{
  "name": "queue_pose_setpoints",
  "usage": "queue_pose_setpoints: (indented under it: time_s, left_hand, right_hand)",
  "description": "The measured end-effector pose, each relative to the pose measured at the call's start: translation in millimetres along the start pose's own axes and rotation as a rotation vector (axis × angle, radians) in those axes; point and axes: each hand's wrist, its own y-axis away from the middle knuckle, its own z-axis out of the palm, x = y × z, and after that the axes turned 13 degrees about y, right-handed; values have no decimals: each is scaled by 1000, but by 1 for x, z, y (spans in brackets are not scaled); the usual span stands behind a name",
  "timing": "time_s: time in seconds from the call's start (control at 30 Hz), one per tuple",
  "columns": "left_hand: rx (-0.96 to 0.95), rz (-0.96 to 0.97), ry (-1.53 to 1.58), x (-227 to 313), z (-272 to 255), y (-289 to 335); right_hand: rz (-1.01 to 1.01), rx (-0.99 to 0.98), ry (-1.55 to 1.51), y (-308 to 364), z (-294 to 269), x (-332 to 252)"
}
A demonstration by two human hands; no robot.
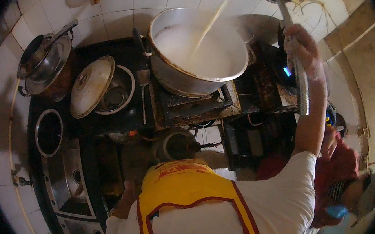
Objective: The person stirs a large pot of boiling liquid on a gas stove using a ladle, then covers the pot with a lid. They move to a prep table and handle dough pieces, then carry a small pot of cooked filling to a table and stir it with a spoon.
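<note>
My right hand (302, 47) is raised at the right, with its fingers wrapped round a long, narrow metal utensil (301, 83). The utensil's lower end is ridged, and its upper end runs toward the top of the view; I cannot make out its exact kind. Left of that hand a large metal pot (184, 83) sits on the stove, with cloudy, steaming contents. A long pale stick (210, 24) leans in the pot. Low on the left, in shadow, my left hand (129, 189) hangs beside the yellow apron (176, 185); its fingers do not show clearly.
A metal spatula (144, 94) lies left of the pot. Beyond it are a tilted lid (92, 88) over a metal bowl (126, 93), stacked pots (53, 80), and a sink (62, 174). Another person in red (344, 156) is close by on the right.
</note>
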Motion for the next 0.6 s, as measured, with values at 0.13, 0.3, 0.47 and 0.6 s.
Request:
queue_pose_setpoints:
  time_s: [0.13, 0.3, 0.47, 0.6]
  left_hand:
    - [13, 65, -149, -10, -2, -5]
    - [11, 202, -377, -19, -3, -11]
    - [65, 562, -1184, -26, -2, -13]
    - [20, 163, -551, -13, 4, -9]
  right_hand:
    - [106, -84, 145, 7, 21, 27]
    - [194, -313, 204, 12, 59, 78]
    - [346, -481, -7, 7, 87, 121]
    - [575, -639, -876, -5, 105, 155]
